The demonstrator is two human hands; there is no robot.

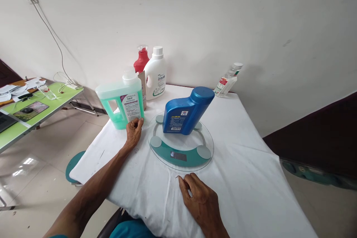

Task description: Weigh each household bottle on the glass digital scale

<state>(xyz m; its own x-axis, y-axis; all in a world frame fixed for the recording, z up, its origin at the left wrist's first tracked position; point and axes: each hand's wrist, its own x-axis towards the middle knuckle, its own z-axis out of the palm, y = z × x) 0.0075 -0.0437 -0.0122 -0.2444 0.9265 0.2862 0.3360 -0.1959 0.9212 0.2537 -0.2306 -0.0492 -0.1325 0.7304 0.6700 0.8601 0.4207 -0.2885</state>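
A blue bottle (pixel 181 117) stands on a round glass scale (pixel 181 154) with a green band and a lit display. To its left, a jug of green liquid (pixel 119 98) with a white cap stands on the white-covered table (pixel 237 178). My left hand (pixel 134 132) rests by the jug's lower front with its fingers curled in; whether it touches the jug is hard to tell. In front of the scale, my right hand (pixel 200 198) lies on the cloth, fingers bent and nothing visible in them.
Behind the jug stand a white bottle (pixel 156 76), a red bottle (pixel 141 60) and a brown item (pixel 143 89) partly hidden. A clear bottle (pixel 228 80) is at the back right edge near the wall. On the left is a green table (pixel 63 98) with papers and a mouse.
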